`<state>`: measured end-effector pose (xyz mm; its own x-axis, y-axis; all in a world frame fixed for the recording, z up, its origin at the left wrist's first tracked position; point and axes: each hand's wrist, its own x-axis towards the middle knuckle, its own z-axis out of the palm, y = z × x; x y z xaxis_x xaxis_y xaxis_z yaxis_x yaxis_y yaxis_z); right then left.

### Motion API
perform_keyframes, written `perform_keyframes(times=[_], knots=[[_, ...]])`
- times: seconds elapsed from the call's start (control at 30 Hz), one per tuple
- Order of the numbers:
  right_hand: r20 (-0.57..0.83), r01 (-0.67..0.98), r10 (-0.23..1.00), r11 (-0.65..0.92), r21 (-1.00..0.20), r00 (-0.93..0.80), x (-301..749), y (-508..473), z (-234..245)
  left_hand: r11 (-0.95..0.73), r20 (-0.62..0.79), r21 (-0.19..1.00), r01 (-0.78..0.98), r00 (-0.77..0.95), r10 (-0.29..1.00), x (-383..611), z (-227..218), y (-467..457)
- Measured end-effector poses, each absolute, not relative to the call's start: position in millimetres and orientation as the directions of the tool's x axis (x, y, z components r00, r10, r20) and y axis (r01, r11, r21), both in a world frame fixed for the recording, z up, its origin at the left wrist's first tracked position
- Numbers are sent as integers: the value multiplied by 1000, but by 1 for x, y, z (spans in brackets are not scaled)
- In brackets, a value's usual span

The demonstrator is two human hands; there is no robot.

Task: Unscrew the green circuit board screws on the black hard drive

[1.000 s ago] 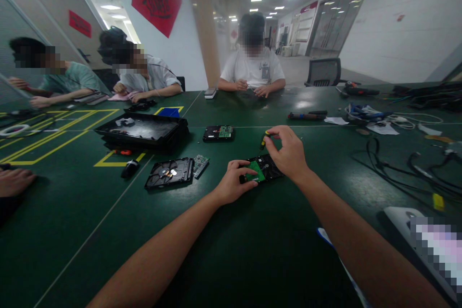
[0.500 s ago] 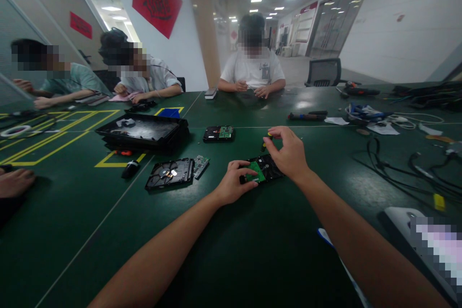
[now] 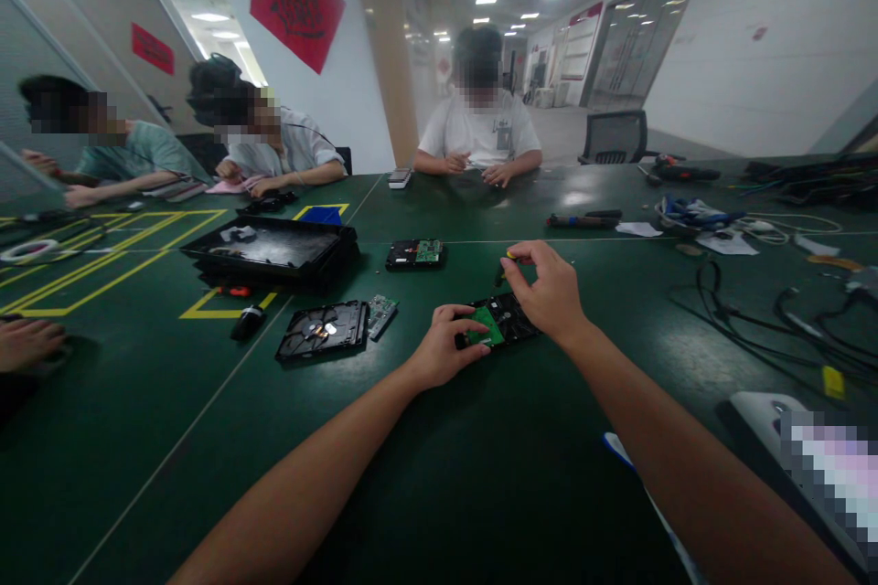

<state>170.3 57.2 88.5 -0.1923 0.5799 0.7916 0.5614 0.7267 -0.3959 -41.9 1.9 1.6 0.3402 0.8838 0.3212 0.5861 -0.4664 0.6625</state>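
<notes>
Bracing the drive on the bench, likely against twisting, the left hand grips it with part-spread fingers while the right hand tightly pinches a screwdriver.

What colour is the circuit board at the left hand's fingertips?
The circuit board is green; it shows best in the head view.

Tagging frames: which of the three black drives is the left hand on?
Rightmost drive, touched by the left hand; the far drive and leftmost drive lie untouched.
</notes>
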Motion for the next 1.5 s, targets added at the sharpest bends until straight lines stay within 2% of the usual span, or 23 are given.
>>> perform_keyframes(times=[0.13, 0.3, 0.5, 0.7, 0.9, 1.1, 1.33, 1.5], knots=[[797, 575, 565, 732, -364, -215, 170, 56, 90, -463, 316, 664, 587, 341, 885, -42, 1, 2], [800, 559, 577, 723, -405, -167, 170, 58, 87, -461, 316, 668, 584, 339, 886, -42, 1, 2], [792, 565, 567, 739, -367, -227, 171, 57, 88, -460, 309, 667, 587, 343, 887, -42, 2, 1], [792, 559, 590, 714, -421, -156, 169, 58, 87, -464, 316, 665, 585, 341, 885, -42, 2, 2], [793, 574, 571, 730, -371, -212, 170, 56, 89, -460, 313, 660, 594, 339, 887, -42, 1, 2], [787, 562, 593, 714, -417, -170, 170, 58, 87, -455, 309, 669, 588, 337, 890, -43, 1, 2], [781, 572, 587, 722, -388, -211, 170, 56, 89, -457, 307, 669, 586, 342, 888, -43, 2, 2], [780, 563, 601, 710, -423, -172, 170, 57, 87, -455, 307, 675, 580, 340, 889, -43, 4, 1]])
